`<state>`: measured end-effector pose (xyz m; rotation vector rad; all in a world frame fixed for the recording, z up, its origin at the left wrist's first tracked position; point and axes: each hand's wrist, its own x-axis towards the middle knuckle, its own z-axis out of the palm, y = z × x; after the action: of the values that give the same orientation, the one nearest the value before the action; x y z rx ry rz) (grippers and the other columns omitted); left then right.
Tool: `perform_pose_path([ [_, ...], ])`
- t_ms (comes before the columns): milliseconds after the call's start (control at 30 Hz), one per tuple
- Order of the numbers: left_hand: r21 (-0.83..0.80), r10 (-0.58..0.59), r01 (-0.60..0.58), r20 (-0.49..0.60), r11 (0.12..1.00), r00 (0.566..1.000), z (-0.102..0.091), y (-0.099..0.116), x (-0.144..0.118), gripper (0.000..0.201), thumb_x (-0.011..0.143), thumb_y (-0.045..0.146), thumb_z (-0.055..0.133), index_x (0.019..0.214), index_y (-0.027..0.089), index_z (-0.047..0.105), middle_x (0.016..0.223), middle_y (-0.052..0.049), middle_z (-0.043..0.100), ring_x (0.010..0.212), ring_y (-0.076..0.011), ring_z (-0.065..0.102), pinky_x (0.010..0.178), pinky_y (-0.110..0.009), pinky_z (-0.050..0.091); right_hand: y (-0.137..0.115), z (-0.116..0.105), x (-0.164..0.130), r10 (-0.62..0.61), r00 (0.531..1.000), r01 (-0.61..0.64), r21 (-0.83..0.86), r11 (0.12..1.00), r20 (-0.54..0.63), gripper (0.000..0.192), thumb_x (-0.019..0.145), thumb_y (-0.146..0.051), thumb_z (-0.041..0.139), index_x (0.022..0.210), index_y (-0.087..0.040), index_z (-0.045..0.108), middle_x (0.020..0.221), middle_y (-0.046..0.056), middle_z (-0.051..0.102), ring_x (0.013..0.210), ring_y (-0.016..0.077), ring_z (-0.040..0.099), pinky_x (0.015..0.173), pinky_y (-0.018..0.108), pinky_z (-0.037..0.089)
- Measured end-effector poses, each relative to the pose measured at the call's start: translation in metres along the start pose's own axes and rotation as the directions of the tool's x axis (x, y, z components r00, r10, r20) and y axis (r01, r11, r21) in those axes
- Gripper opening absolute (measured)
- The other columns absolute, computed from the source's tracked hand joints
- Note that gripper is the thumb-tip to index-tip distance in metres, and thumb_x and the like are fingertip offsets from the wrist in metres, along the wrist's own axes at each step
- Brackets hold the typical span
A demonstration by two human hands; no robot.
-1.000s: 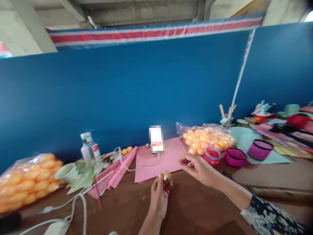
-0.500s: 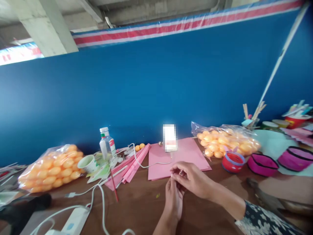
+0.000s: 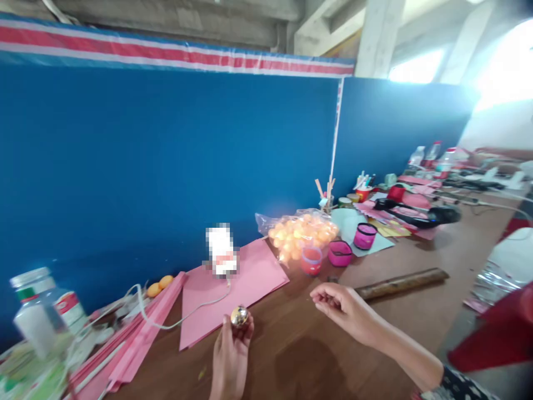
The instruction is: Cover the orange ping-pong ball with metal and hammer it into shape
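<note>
A shiny gold-and-silver metallic ball [image 3: 239, 316] sits in my left hand [image 3: 231, 353], with the thumb at its left side and the fingers curled behind it. The hand is just in front of the pink paper sheets [image 3: 250, 269]. My right hand [image 3: 345, 311] hovers above the brown table, apart from the left. Its fingers are loosely bent with a gap to the thumb, and I see nothing held there. Behind the right wrist lies a brown wooden stick [image 3: 408, 282]. A pixelated white object [image 3: 221, 250] with a cable stands on the pink paper.
At the back is a clear bag of orange balls [image 3: 302, 233]. Near it are a red cup [image 3: 311, 261] and two magenta bands [image 3: 340, 254]. Rolled pink paper [image 3: 145, 336] and clear bottles [image 3: 37, 311] are at left. A blue partition [image 3: 166, 155] runs behind the table.
The view has swung right. My hands, together before, are now apart, the right one farther right. The metallic ball now shows in my left hand; a similar ball was by the pixelated object before.
</note>
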<state>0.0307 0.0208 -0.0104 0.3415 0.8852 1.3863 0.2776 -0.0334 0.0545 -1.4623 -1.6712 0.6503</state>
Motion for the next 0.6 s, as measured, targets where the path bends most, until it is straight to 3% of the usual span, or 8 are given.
perform_pose_path([
  [200, 0.018, -0.037, 0.037, -0.025, 0.999, 0.999, 0.002, 0.003, 0.000, 0.023, 0.084, 0.023, 0.045, 0.088, 0.011, 0.064, 0.082, -0.008, 0.068, 0.076, -0.0167, 0.065, 0.065, -0.026, 0.056, 0.026, -0.053, -0.007, 0.033, 0.989, -0.052, -0.131, 0.990, -0.145, 0.019, 0.080, -0.030, 0.049, 0.088, -0.020, 0.062, 0.077, 0.003, 0.065, 0.067, 0.0162, 0.059, 0.060, 0.025, 0.045],
  [333, 0.024, -0.058, 0.059, -0.043, 0.998, 0.997, 0.005, 0.004, 0.000, 0.026, 0.086, 0.023, 0.042, 0.090, 0.010, 0.063, 0.085, -0.009, 0.068, 0.077, -0.0160, 0.065, 0.063, -0.024, 0.056, 0.035, -0.080, 0.004, 0.035, 0.978, -0.090, -0.265, 0.960, -0.204, 0.021, 0.080, -0.031, 0.048, 0.091, -0.020, 0.063, 0.079, 0.004, 0.066, 0.073, 0.0184, 0.061, 0.064, 0.026, 0.046],
  [467, 0.037, -0.046, 0.048, -0.048, 0.998, 0.998, 0.007, 0.005, -0.002, 0.025, 0.085, 0.023, 0.042, 0.089, 0.010, 0.063, 0.083, -0.010, 0.068, 0.074, -0.0158, 0.065, 0.063, -0.024, 0.056, 0.021, -0.077, 0.029, -0.039, 0.988, -0.012, -0.325, 0.946, -0.150, 0.018, 0.079, -0.028, 0.050, 0.089, -0.022, 0.063, 0.081, 0.002, 0.067, 0.073, 0.0177, 0.062, 0.062, 0.024, 0.044],
  [600, 0.034, -0.019, 0.019, 0.000, 0.999, 1.000, 0.006, 0.004, -0.004, 0.023, 0.084, 0.022, 0.045, 0.089, 0.010, 0.063, 0.082, -0.010, 0.068, 0.074, -0.0162, 0.065, 0.065, -0.026, 0.056, -0.010, -0.048, 0.055, -0.152, 0.988, 0.131, -0.347, 0.929, -0.032, 0.018, 0.078, -0.024, 0.051, 0.090, -0.023, 0.063, 0.079, 0.001, 0.067, 0.070, 0.0159, 0.061, 0.060, 0.022, 0.040],
])
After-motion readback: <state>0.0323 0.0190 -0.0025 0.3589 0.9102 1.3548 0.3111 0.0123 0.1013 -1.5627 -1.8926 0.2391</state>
